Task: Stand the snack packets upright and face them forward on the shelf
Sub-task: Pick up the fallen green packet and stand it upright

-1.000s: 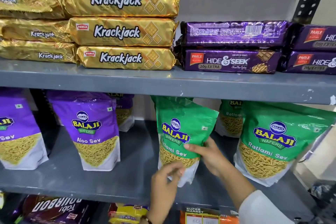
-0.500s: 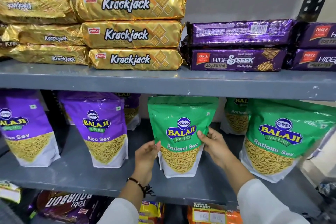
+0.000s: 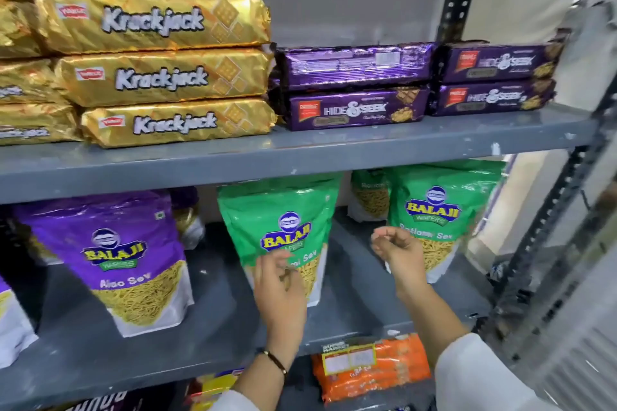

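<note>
A green Ratlami Sev packet (image 3: 283,220) stands upright on the grey middle shelf (image 3: 213,320), its front facing me. My left hand (image 3: 278,287) hovers in front of its lower part with fingers loosely curled and nothing in them. My right hand (image 3: 399,252) is off to the packet's right, fingers curled, holding nothing. A second green packet (image 3: 440,207) stands upright at the right, with another one (image 3: 369,197) behind it. A purple Aloo Sev packet (image 3: 123,260) stands upright at the left, facing forward.
Gold Krackjack packs (image 3: 160,73) and purple Hide & Seek packs (image 3: 357,107) are stacked flat on the upper shelf. An orange pack (image 3: 370,367) lies on the shelf below. A black slotted upright (image 3: 547,223) frames the right side.
Both hands have let go of the middle green packet and pulled back from it. The packet stays upright. The view has shifted right and closer.
</note>
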{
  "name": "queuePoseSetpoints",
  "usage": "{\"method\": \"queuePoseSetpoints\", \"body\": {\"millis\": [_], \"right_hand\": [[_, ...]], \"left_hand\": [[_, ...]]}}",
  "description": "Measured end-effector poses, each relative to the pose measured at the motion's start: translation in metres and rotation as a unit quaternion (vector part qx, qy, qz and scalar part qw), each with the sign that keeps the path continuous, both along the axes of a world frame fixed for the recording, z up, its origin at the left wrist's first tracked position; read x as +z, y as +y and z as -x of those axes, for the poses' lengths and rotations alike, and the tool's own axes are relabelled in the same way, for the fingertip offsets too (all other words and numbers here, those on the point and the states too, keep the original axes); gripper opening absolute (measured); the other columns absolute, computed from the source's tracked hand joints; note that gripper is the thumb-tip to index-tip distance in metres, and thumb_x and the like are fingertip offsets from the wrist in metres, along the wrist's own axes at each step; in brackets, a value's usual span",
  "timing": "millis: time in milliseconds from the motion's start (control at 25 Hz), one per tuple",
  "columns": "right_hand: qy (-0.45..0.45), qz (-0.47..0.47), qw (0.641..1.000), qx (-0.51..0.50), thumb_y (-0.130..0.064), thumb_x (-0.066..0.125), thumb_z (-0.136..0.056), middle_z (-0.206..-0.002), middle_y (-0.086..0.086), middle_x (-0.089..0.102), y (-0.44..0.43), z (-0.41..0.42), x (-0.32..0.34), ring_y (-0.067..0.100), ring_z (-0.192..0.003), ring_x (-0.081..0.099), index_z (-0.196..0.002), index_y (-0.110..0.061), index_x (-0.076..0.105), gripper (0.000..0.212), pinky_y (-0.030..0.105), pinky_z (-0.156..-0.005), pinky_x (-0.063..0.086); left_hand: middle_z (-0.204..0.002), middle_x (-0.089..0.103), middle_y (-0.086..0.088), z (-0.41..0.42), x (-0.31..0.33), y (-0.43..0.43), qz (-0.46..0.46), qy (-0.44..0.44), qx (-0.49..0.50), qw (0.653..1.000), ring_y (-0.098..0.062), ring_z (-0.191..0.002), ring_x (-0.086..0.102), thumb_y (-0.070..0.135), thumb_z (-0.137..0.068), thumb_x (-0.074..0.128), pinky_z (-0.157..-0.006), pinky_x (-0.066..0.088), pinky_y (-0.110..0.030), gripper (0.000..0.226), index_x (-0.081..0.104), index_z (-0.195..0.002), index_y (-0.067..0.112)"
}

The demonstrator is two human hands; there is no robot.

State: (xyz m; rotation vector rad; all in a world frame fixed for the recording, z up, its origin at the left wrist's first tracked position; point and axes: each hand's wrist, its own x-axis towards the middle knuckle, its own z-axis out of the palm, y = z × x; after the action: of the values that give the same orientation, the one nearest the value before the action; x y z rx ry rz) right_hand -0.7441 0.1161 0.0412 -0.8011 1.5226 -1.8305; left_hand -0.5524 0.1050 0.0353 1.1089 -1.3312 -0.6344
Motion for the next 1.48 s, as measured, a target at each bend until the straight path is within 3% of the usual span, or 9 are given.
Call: {"method": "queuePoseSetpoints", "body": {"millis": [160,280,440,560,680,840,1000,1240,1480], "right_hand": [[-0.012,-0.015,0.999,-0.033,0.014,0.055,-0.078,-0.049,-0.012,0.065,0.031,0.059,-0.004,-0.001,-0.050,0.057,-0.070,-0.016,0.062,0.032,0.011,-0.056,0.049],[-0.060,-0.009,0.996,-0.068,0.018,0.051,-0.077,-0.051,-0.009,0.061,0.050,0.107,-0.014,0.000,-0.045,0.055,-0.068,-0.012,0.061,0.032,0.010,-0.048,0.047],[-0.114,-0.003,0.990,-0.083,0.025,0.044,-0.077,-0.050,-0.012,0.057,0.053,0.163,-0.039,0.008,-0.058,0.049,-0.060,-0.020,0.057,0.049,0.009,-0.048,0.044],[-0.119,-0.060,0.991,-0.030,0.025,0.047,-0.077,-0.075,-0.004,0.063,0.060,0.170,-0.050,0.010,-0.058,0.052,-0.092,-0.010,0.058,0.039,0.011,-0.040,0.040],[-0.127,-0.084,0.986,0.066,0.024,0.042,-0.080,-0.102,0.004,0.059,0.066,0.168,-0.058,0.011,-0.068,0.057,-0.116,-0.007,0.051,0.049,0.015,-0.044,0.042],[-0.112,-0.106,0.982,0.108,0.021,0.043,-0.081,-0.106,-0.001,0.064,0.061,0.175,-0.055,0.010,-0.082,0.060,-0.117,-0.014,0.053,0.051,0.012,-0.049,0.049],[-0.082,-0.118,0.979,0.142,0.019,0.044,-0.082,-0.092,-0.015,0.061,0.056,0.178,-0.040,0.004,-0.078,0.057,-0.107,-0.022,0.053,0.049,0.014,-0.054,0.046],[-0.066,-0.126,0.977,0.159,0.018,0.044,-0.082,-0.104,-0.013,0.056,0.055,0.181,-0.038,0.015,-0.099,0.056,-0.112,-0.025,0.051,0.053,0.023,-0.064,0.044],[-0.063,-0.124,0.976,0.167,0.011,0.049,-0.085,-0.102,-0.013,0.059,0.056,0.182,-0.044,0.002,-0.087,0.056,-0.112,-0.028,0.051,0.047,0.022,-0.069,0.047]], "left_hand": [[-0.089,0.059,0.005,0.069,0.001,0.015,-0.078,-0.014,-0.232,0.969,-0.001,-0.066,0.057,-0.014,-0.073,0.051,-0.062,0.040,-0.009,0.046,0.053,-0.077,0.033],[-0.102,0.062,-0.003,0.109,-0.007,0.001,-0.167,0.017,-0.297,0.940,0.002,-0.068,0.059,-0.014,-0.077,0.048,-0.067,0.043,-0.019,0.043,0.056,-0.088,0.026],[-0.135,0.046,-0.020,0.159,-0.014,-0.034,-0.237,0.123,-0.273,0.924,-0.020,-0.096,0.056,-0.024,-0.078,0.036,-0.067,0.047,-0.014,0.055,0.042,-0.128,-0.001],[-0.147,0.036,-0.015,0.186,-0.025,-0.054,-0.287,0.083,-0.255,0.920,-0.030,-0.131,0.037,-0.031,-0.069,0.031,-0.086,0.045,-0.036,0.076,0.034,-0.137,0.003],[-0.137,0.047,-0.006,0.204,-0.023,-0.048,-0.305,0.029,-0.290,0.907,-0.019,-0.122,0.043,-0.032,-0.063,0.029,-0.096,0.043,-0.048,0.079,0.044,-0.127,0.012],[-0.126,0.053,-0.003,0.204,-0.013,-0.023,-0.317,0.005,-0.302,0.899,-0.011,-0.110,0.045,-0.033,-0.063,0.027,-0.070,0.046,-0.022,0.078,0.046,-0.125,0.010],[-0.129,0.045,0.002,0.193,-0.019,-0.001,-0.313,0.001,-0.292,0.904,-0.008,-0.114,0.040,-0.035,-0.064,0.029,-0.081,0.047,-0.034,0.084,0.034,-0.137,0.007],[-0.151,0.031,-0.005,0.187,-0.020,0.016,-0.308,-0.008,-0.287,0.907,-0.015,-0.135,0.032,-0.035,-0.065,0.027,-0.092,0.042,-0.035,0.089,0.026,-0.141,0.010],[-0.150,0.033,-0.004,0.193,-0.010,0.019,-0.309,-0.025,-0.273,0.911,-0.016,-0.135,0.034,-0.033,-0.069,0.026,-0.102,0.038,-0.040,0.085,0.026,-0.142,0.011]]}}
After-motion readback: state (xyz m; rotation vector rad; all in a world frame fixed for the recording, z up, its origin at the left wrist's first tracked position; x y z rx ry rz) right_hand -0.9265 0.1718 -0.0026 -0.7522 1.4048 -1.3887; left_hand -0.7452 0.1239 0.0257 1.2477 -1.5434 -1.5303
